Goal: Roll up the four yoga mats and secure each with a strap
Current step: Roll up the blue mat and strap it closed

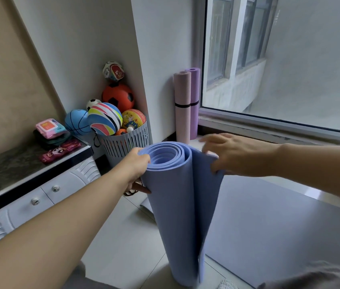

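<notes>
A blue yoga mat (177, 205) stands upright on the floor, rolled into a loose spiral. My left hand (135, 165) grips the roll's top left side. My right hand (227, 153) holds the mat's loose outer flap at the top right. Against the wall by the window stand a rolled pink mat (182, 109) and a rolled purple mat (194, 105), each with a black strap round its middle. Another mat (279, 226), grey-blue, lies flat on the floor to the right.
A slatted grey basket (125, 142) full of several balls stands in the corner behind the roll. A white cabinet with a dark countertop (8, 170) runs along the left, with packets on it. The window sill (269, 126) lies to the right.
</notes>
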